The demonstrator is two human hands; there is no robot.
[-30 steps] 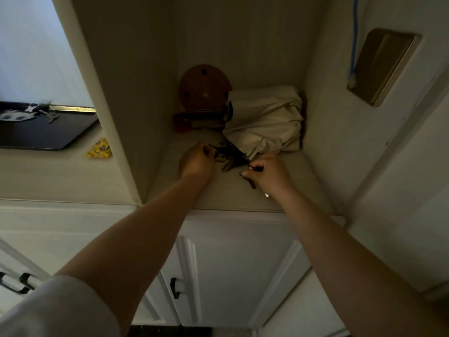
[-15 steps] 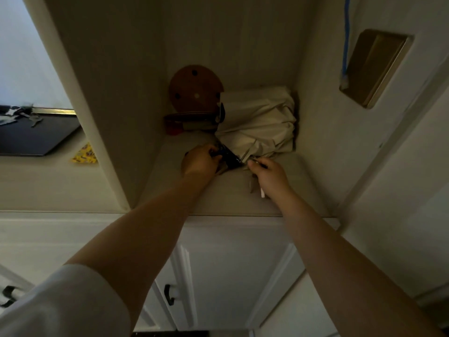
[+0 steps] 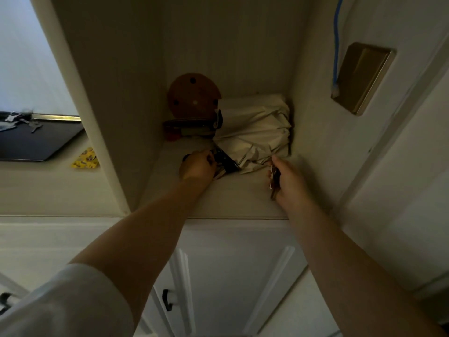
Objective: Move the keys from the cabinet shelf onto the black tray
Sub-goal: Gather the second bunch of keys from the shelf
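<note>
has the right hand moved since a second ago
Yes. The right hand has pulled rightward, away from the left hand, toward the right end of the folded cream cloth, gripping keys.

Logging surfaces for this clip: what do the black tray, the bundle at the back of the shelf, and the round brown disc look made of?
Black tray: smooth dark slab with a brass-coloured back rim, perhaps lacquer or plastic. Bundle: cream fabric, soft creases and folds, matte. Round brown disc: matte with punched holes, probably cork, wood or abrasive paper; too dim to tell which.
</note>
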